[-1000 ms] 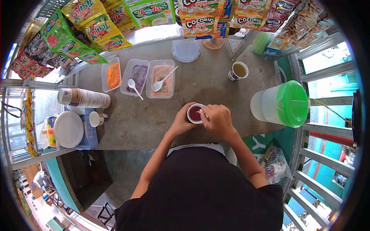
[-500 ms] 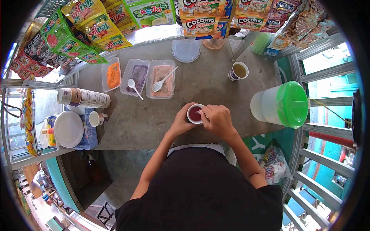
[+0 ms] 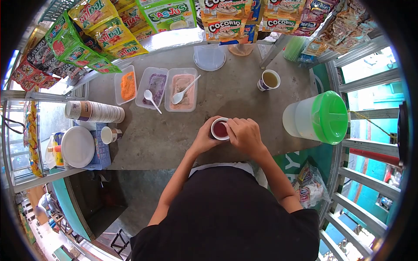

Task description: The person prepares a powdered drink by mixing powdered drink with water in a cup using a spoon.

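1. We see a small white paper cup of dark red drink (image 3: pixel 220 129) standing on the grey concrete surface (image 3: pixel 152 139), near its front edge, at the centre of the head view.
2. Our left hand (image 3: pixel 203 138) is wrapped around the cup's left wall, fingers curled and pressed on it.
3. Our right hand (image 3: pixel 244 135) sits at the cup's right rim, fingertips bunched together over the edge. They may be pinching a small stirrer, but nothing is visible in them, so we cannot tell.
4. Far left of the cup lie three clear plastic tubs: orange powder (image 3: pixel 128 85), purple powder (image 3: pixel 156 85) and pink powder (image 3: pixel 183 89), with a white plastic spoon (image 3: pixel 152 99) across the purple tub's near edge and another in the pink.
5. At the far right stands a second paper cup of yellowish drink (image 3: pixel 269 79); a translucent jug with a green lid (image 3: pixel 320 117) stands to the right, well apart from both hands.
6. A sleeve of stacked paper cups (image 3: pixel 96 111) lies on its side at the left.
7. Risk, our judgement: the cup is thin-walled and looks well filled. Too firm a squeeze from the left hand would buckle the wall and push liquid over the rim.
8. Risk: a sideways nudge from the right fingertips could tip it toward the near edge and onto the black shirt (image 3: pixel 226 213).
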Motion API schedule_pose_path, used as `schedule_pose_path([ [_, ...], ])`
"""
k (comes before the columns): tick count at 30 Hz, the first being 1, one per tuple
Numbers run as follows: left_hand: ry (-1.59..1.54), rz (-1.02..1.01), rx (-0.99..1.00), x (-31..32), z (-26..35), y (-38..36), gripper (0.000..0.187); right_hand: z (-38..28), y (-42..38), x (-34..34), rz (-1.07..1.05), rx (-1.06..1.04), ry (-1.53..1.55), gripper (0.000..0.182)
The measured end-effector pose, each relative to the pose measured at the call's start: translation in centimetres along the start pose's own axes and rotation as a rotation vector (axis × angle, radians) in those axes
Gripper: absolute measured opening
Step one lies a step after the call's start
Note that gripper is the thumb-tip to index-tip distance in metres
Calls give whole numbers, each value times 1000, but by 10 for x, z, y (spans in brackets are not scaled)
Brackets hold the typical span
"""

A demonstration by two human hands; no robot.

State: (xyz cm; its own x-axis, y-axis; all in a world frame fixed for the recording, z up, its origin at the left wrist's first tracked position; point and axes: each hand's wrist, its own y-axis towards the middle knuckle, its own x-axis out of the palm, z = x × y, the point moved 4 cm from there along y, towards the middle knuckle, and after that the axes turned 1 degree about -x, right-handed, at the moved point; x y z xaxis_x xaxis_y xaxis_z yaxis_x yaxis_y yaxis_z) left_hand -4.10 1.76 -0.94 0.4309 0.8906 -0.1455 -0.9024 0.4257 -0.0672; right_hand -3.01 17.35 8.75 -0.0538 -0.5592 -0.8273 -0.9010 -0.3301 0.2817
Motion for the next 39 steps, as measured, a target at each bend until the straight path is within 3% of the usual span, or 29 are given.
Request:
schedule_pose_path([
  [39, -23, -12, 4, 0, 1, 0, 72, 0, 5, -1, -66, 46, 54, 14],
])
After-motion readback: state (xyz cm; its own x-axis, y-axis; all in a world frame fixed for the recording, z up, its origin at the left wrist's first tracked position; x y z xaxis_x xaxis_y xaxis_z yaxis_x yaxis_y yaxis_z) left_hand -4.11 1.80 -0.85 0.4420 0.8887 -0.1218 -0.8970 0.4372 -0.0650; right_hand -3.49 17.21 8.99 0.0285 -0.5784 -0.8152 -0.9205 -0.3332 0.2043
